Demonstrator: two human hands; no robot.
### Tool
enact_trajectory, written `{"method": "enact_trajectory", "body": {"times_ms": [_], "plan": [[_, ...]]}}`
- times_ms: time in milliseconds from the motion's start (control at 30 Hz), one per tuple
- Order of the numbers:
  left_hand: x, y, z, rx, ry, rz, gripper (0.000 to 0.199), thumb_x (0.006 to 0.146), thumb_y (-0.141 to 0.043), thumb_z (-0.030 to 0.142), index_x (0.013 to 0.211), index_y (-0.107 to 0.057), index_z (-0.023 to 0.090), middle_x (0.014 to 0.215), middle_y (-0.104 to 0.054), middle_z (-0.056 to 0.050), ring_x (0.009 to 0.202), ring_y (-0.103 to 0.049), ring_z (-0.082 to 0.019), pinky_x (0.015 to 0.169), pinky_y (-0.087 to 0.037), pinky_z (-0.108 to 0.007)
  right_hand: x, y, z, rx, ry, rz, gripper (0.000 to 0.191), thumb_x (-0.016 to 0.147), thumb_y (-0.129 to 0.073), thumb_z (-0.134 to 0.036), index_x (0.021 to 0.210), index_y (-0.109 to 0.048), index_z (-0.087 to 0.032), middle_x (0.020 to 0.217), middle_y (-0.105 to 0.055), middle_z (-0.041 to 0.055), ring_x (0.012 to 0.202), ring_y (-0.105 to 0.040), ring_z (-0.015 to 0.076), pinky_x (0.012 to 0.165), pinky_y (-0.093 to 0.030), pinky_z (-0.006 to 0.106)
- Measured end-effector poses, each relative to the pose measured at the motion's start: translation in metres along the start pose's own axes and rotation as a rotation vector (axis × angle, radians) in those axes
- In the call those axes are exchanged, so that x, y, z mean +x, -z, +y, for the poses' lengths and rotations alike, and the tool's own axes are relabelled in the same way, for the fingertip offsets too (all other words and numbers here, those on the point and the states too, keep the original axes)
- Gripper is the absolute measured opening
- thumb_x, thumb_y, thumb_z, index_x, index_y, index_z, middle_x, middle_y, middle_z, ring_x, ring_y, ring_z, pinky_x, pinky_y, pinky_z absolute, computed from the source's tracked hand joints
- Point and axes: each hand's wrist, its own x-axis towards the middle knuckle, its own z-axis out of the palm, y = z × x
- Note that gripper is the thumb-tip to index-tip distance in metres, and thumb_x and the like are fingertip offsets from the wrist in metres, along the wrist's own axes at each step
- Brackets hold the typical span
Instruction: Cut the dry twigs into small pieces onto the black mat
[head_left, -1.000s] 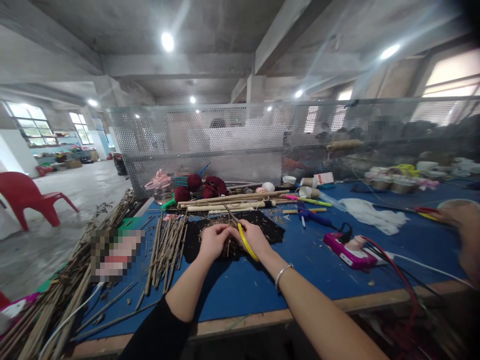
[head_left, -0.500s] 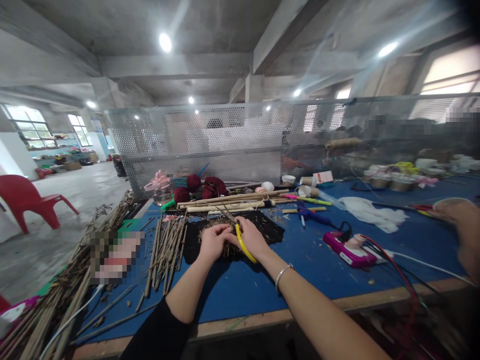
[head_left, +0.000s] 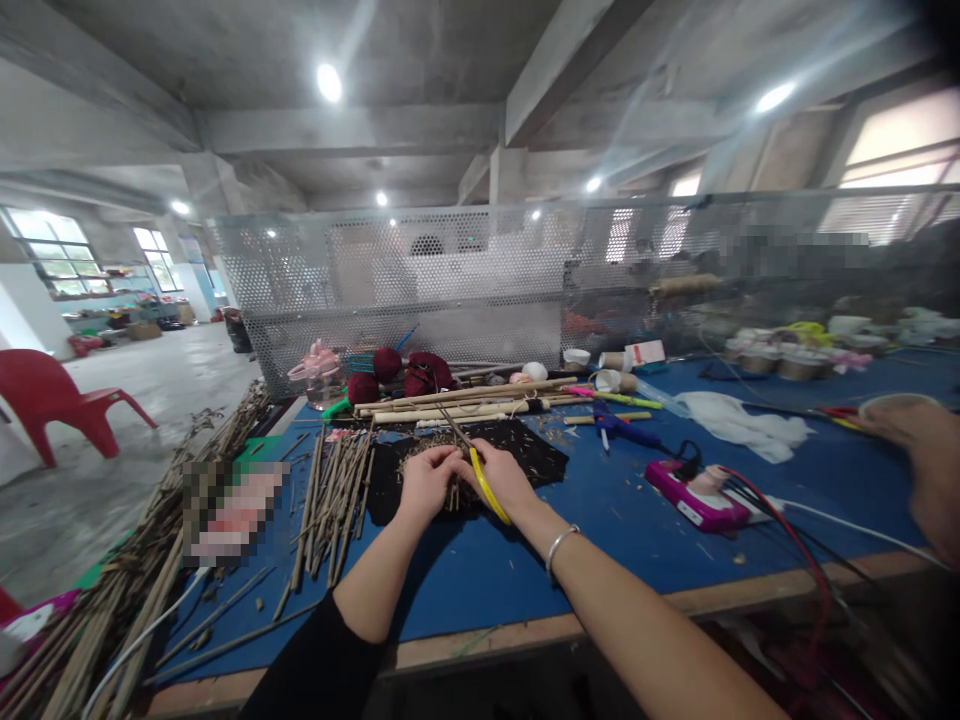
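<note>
Your left forearm (head_left: 382, 575) and right forearm (head_left: 626, 620) slant inward across the near edge of the desk (head_left: 585, 560); your left grip (head_left: 427, 486) and right grip (head_left: 504, 478) meet well in from that edge, both curled, backs upward.

Right in the centre, your left hand (head_left: 426, 487) and right hand (head_left: 504, 482) sit together, fingers hiding whatever they may be pinching! Your right palm covers part of the yellow-handled scissors (head_left: 490, 490), and the brown cuttings (head_left: 459, 500) go half hidden behind your hands, pieces too fine to sort. At the bottom edge, your forearms (head_left: 637, 605) run out of frame. Over at lower left, a flat pink patch (head_left: 244, 515) is all blocks, unreadable, and the stalk bundle (head_left: 97, 625) gets sliced by the edge. Far right, a co-worker's hand (head_left: 904, 418) is smeared and cut off; far left, the red chair (head_left: 71, 405) is clipped. Behind the mesh panel (head_left: 296, 270), shapes blur.
</note>
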Motion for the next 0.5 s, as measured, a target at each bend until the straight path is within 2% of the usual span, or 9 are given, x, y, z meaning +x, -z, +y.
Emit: {"method": "enact_trajectory", "body": {"times_ms": [200, 300, 500], "plan": [[0.0, 0.001, 0.001, -0.023, 0.035, 0.019, 0.03, 0.065, -0.063, 0.037, 0.083, -0.067, 0.013, 0.059, -0.061, 0.0, 0.044, -0.046, -0.008, 0.045, -0.039, -0.02, 0.0, 0.004, -0.004, -0.078, -0.016, -0.005, 0.041, 0.076, -0.05, -0.055, 0.099, -0.055, -0.022, 0.074, -0.064, 0.0052, 0.068, -0.06, 0.0196, 0.055, -0.033, 0.023], [0.001, 0.002, 0.001, -0.015, -0.012, 0.056, 0.028, 0.065, -0.063, 0.034, 0.081, -0.068, 0.012, 0.065, -0.064, -0.002, 0.052, -0.052, -0.01, 0.052, -0.042, -0.021, -0.002, 0.007, -0.008, -0.128, -0.007, -0.02, 0.044, 0.073, -0.053, -0.056, 0.103, -0.05, -0.023, 0.081, -0.063, 0.0048, 0.075, -0.06, 0.0204, 0.058, -0.034, 0.024], [0.003, 0.004, -0.002, 0.018, -0.095, 0.042, 0.025, 0.065, -0.064, 0.032, 0.079, -0.069, 0.012, 0.075, -0.068, -0.005, 0.068, -0.058, -0.015, 0.066, -0.044, -0.024, -0.002, 0.005, -0.01, -0.127, 0.045, 0.015, 0.054, 0.071, -0.055, -0.055, 0.11, -0.045, -0.019, 0.099, -0.058, 0.0098, 0.092, -0.055, 0.0222, 0.071, -0.037, 0.027]]}}
